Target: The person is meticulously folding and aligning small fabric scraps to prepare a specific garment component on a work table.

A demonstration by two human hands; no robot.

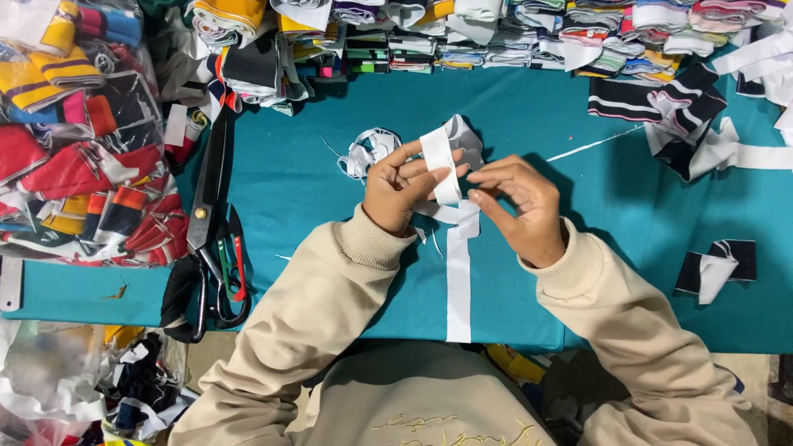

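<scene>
Folding a long white ribbed fabric strip near the teal counter's front edge, left hand and right hand both pinch it; matching edges squarely likely keeps the fold neat.

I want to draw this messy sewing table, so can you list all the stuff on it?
white strip: one, white, hangs from both hands to the table's near edge
scissors: one big pair, black, left on the table
folded fabric stacks: many, mixed colours, along the far edge
bagged fabric pieces: many, red, yellow, black, far left
black-and-white pieces: several, right side
table: one, teal cover
left hand: holds the strip
right hand: pinches the strip
</scene>
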